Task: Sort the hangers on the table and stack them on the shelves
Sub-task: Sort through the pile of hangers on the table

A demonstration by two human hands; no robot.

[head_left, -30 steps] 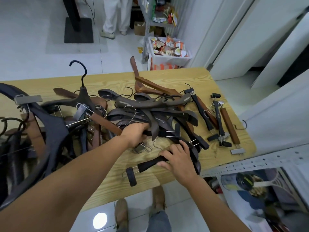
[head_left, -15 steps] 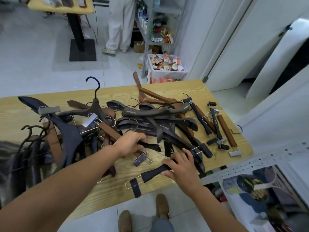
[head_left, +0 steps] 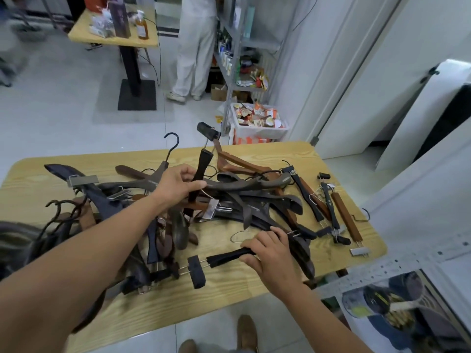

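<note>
I see left hand (head_left: 178, 186) gripping raised hanger (head_left: 202, 164) over pile (head_left: 257, 200), right hand (head_left: 270, 253) gripping flat hanger (head_left: 226, 259) at pile's 6 o'clock.

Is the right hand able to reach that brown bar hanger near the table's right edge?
Likely yes: nothing covers the brown bar hanger, but the right hand must first drop the black hanger it holds.

Wood table (head_left: 229, 299) w/ tangled hanger pile (head_left: 254, 200) on top
</note>
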